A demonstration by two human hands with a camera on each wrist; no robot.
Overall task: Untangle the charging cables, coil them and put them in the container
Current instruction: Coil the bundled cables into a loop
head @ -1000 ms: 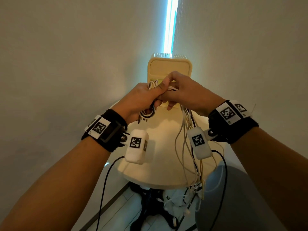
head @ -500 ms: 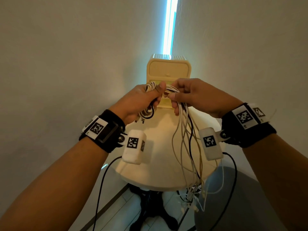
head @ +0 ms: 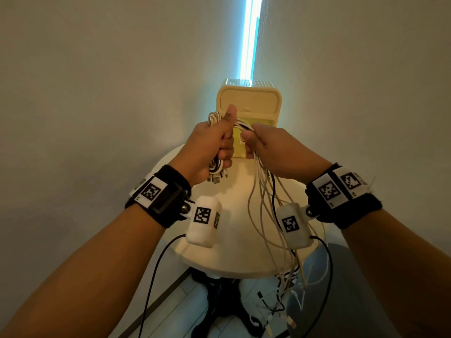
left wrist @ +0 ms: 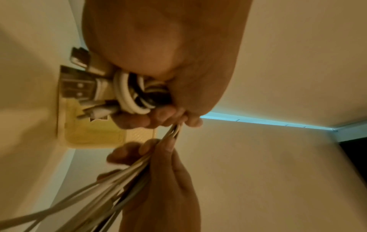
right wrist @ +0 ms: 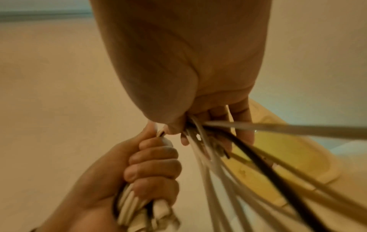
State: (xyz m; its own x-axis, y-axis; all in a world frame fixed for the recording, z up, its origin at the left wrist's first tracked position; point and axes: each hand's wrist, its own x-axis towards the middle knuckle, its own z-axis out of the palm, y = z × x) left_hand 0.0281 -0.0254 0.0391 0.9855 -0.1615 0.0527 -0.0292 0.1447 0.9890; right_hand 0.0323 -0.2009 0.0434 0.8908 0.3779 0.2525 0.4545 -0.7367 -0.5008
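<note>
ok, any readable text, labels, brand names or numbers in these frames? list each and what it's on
None: no words, brands or numbers can be read in any view.
Black-and-white square code markers, patterns rather than text, on both wristbands and both wrist camera housings.
Container: no label visible.
USB plugs in the left hand: blurred, no print legible.

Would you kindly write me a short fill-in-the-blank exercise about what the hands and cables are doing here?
1. The coiled bundle is gripped in the ____ hand.
2. The loose cables run down from the right hand and hang past the edge of the round ____.
3. Among the pale loose cables, one is ____ in colour.
4. The cream container stands ____ both hands.

Missing words: left; table; black; behind
</note>
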